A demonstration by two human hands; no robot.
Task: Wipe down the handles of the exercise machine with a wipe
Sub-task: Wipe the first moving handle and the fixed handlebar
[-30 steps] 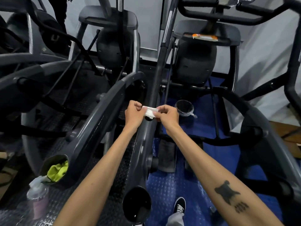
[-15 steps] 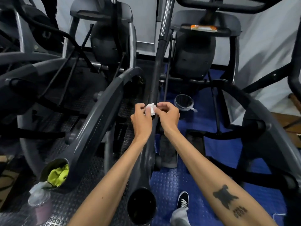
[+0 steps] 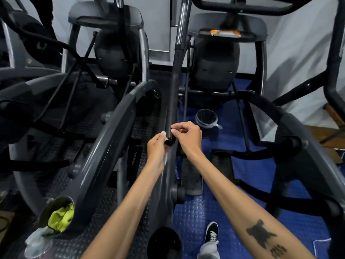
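Up close, the left hand [image 3: 156, 146] pinches a balled white wipe [image 3: 163, 133] just left of the handle [image 3: 172, 101], whose long axis runs far from its near end cap; the right hand [image 3: 187, 138] curls beside it, its hold unclear.

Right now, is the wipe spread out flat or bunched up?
Bunched up. Only a small white wad of the wipe shows, pinched at the left hand's fingertips beside the end of the handle.
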